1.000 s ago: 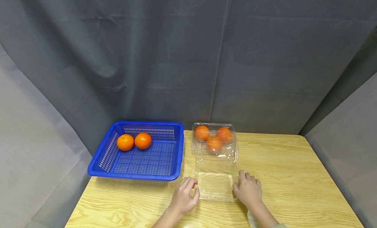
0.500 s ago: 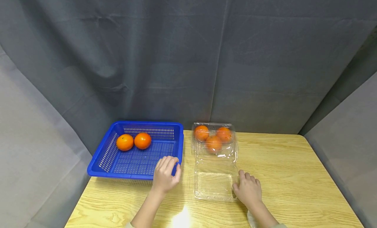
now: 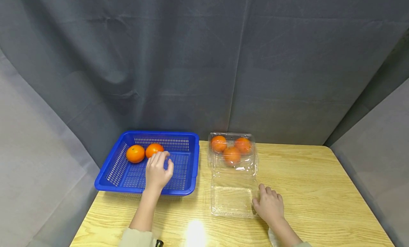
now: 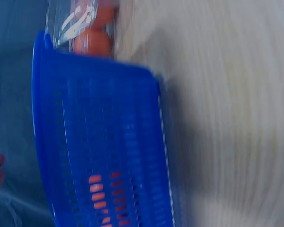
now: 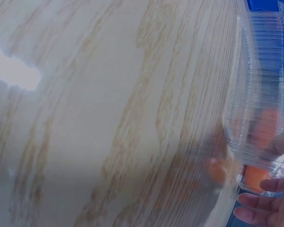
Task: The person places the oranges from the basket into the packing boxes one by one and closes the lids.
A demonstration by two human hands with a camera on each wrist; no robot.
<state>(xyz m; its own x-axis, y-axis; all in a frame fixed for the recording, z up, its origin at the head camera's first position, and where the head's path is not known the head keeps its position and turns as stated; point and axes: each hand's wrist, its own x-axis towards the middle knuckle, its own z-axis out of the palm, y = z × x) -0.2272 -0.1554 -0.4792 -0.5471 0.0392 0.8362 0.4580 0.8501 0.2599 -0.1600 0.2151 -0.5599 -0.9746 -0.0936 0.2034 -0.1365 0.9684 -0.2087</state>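
L hand (image 3: 158,170), fingers arched w/ thumb apart, empty, over blue basket (image 3: 194,169) by R orange (image 3: 154,148); L orange (image 3: 135,153) beside it. R hand (image 3: 270,205) at R edge of clear container (image 3: 233,202), prob. steadying it; can't tell if pinching. 3 oranges (image 3: 218,143) at its far end. Basket L, prob. for L-hand reach.

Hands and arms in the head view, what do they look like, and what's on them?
The left hand and right hand are bare, with no gloves to be seen. The left sleeve is plain, pale greenish beige, ending on the forearm. Only a corner of the right sleeve shows, in a similar pale shade.
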